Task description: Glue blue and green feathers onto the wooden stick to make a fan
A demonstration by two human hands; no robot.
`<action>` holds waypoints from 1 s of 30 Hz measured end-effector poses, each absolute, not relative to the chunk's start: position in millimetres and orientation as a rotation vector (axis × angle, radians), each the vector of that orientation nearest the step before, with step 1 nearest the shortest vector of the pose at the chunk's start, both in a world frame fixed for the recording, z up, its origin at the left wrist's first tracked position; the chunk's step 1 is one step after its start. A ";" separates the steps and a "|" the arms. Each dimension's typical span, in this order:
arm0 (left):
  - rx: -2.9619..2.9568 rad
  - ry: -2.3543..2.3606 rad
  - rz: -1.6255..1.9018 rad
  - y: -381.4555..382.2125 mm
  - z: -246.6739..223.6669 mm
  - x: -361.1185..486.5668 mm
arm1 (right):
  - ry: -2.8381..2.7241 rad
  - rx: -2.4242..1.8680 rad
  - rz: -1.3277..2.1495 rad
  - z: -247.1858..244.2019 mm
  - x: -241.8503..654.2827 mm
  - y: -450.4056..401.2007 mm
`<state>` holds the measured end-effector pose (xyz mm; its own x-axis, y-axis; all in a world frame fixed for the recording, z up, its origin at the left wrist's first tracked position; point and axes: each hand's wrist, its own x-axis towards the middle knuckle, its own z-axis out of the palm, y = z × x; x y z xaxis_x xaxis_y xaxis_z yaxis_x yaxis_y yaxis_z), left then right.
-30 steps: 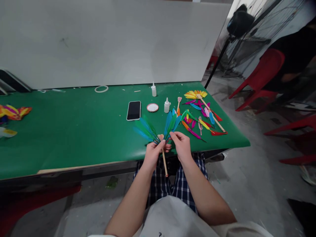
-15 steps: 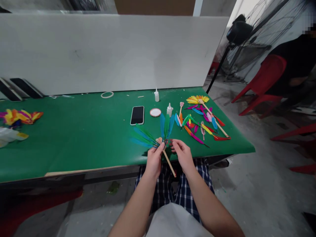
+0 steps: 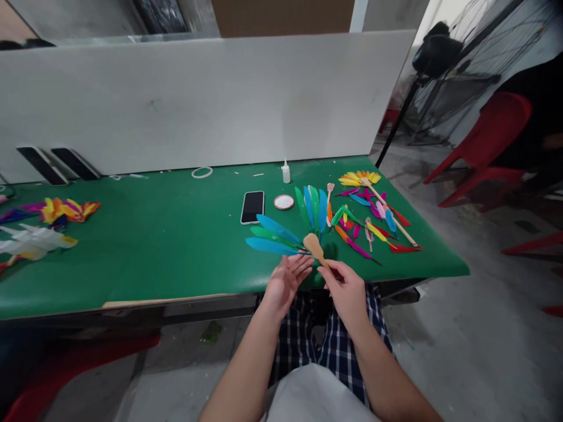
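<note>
A feather fan [image 3: 314, 244] with blue and green feathers on a flat wooden head is held up over the table's front edge. Its feathers spread in two groups, one to the left and one upward. My right hand [image 3: 346, 287] pinches the wooden stick just below the head. Beside it, my left hand [image 3: 288, 281] is open, palm up, with its fingers under the left feathers; whether it touches them I cannot tell. A yellow feather fan [image 3: 359, 177] with a long wooden handle lies at the right, among loose coloured feathers [image 3: 352, 225].
On the green table [image 3: 176, 246] lie a phone [image 3: 253, 207], a round white lid [image 3: 284, 202] and a white ring [image 3: 202, 172]. A small glue bottle [image 3: 285, 172] stands behind them. White bottles [image 3: 37, 241] and bright feathers [image 3: 65, 209] lie left. A person sits on a red chair [image 3: 497, 138].
The fan's stick has passed from my left hand to my right, and the fan has turned. My left hand has opened. The view has shifted slightly left.
</note>
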<state>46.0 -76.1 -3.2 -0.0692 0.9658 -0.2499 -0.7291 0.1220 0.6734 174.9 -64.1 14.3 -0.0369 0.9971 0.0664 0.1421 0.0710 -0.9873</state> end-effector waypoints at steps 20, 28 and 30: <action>0.411 1.042 1.694 -77.2 3.0 41.9 | -1.366 -1.284 1.148 5.9 181.8 -60.5; 0.459 0.944 1.719 -75.2 10.3 51.9 | -1.129 -1.199 1.338 -1.2 176.9 -61.5; 0.454 0.952 1.698 -77.2 8.8 55.9 | -1.010 -1.154 1.439 -0.5 174.4 -61.8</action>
